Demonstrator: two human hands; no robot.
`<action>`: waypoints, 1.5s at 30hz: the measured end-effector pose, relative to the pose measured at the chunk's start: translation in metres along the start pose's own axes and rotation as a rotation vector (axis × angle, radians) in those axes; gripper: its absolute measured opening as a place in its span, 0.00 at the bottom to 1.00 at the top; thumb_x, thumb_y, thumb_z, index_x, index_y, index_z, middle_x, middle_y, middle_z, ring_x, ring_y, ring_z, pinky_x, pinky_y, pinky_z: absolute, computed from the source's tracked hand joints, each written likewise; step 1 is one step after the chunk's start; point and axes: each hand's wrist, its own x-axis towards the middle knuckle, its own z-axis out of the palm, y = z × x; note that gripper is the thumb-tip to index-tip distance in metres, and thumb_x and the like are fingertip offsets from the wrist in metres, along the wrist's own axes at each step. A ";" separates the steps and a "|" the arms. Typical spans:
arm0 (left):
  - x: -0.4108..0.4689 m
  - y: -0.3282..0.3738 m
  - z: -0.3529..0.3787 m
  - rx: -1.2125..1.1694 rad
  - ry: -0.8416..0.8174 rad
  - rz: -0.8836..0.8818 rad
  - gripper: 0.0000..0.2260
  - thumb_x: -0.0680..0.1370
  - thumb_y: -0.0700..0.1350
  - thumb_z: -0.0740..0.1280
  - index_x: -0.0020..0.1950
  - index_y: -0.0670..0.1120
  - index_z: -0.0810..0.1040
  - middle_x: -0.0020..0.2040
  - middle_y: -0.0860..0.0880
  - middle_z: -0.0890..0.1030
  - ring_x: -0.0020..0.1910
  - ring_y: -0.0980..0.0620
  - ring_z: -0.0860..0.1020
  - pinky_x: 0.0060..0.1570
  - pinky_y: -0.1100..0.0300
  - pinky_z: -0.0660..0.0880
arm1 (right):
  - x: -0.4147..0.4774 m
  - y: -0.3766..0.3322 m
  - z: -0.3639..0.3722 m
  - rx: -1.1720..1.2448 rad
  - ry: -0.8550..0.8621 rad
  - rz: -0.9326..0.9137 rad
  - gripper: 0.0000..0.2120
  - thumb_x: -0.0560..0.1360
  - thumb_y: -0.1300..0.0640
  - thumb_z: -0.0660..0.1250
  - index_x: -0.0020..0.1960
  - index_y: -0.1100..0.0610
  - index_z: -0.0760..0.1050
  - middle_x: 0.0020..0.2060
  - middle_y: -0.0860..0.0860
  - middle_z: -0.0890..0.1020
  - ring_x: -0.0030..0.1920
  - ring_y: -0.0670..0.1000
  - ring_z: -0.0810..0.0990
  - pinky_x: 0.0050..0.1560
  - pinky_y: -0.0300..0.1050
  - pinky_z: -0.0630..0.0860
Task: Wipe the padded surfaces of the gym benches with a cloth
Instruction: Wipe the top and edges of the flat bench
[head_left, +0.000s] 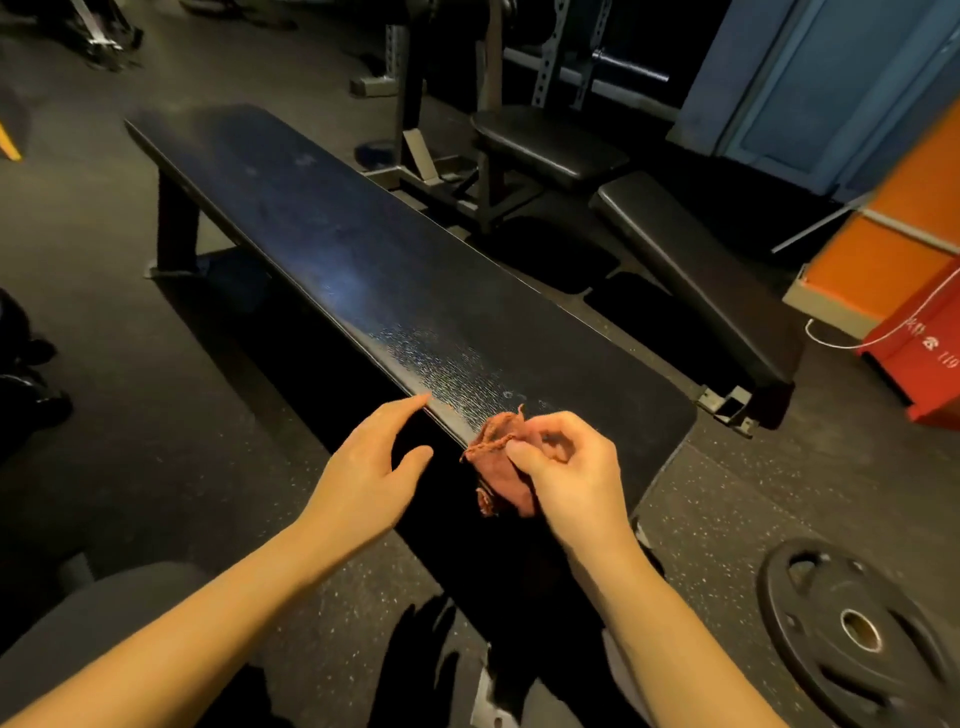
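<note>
— Cloth (500, 470) in hand yet?
— Yes. Seen from my head camera, my right hand (566, 467) pinches it by the hem, thumb and curled fingers bunching it, at the near end of the flat bench (363, 270). It hangs over the bench's left edge, just under my palm.
— And the other hand?
— My left hand (371, 462) is loose, fingers straight, one fingertip at that same edge, just left of the cloth.
— Which step, then?
— Gathering it before a stroke, I judge. Next it needs pressing flat and sweeping toward the far end. The incline bench (696, 280), on the right, looks untouched.
</note>
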 end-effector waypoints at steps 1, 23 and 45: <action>0.002 0.003 -0.012 -0.038 0.012 0.027 0.21 0.80 0.50 0.66 0.74 0.54 0.73 0.71 0.59 0.74 0.71 0.61 0.70 0.73 0.55 0.67 | 0.005 -0.006 0.005 0.035 -0.007 0.056 0.09 0.71 0.66 0.74 0.44 0.53 0.82 0.37 0.48 0.85 0.37 0.44 0.82 0.38 0.36 0.74; 0.094 0.050 -0.240 -0.669 0.281 -0.838 0.08 0.84 0.46 0.65 0.47 0.46 0.81 0.37 0.53 0.83 0.39 0.53 0.80 0.43 0.56 0.75 | 0.095 -0.230 0.152 -0.125 -0.836 0.262 0.07 0.75 0.57 0.75 0.41 0.58 0.82 0.28 0.43 0.76 0.29 0.40 0.71 0.33 0.32 0.66; 0.254 -0.237 -0.169 -0.660 0.475 -0.875 0.06 0.80 0.40 0.69 0.55 0.50 0.78 0.53 0.48 0.83 0.49 0.52 0.81 0.48 0.59 0.76 | 0.317 -0.106 0.375 -0.802 -0.494 -1.004 0.15 0.80 0.57 0.64 0.66 0.54 0.78 0.60 0.48 0.79 0.59 0.54 0.75 0.59 0.54 0.72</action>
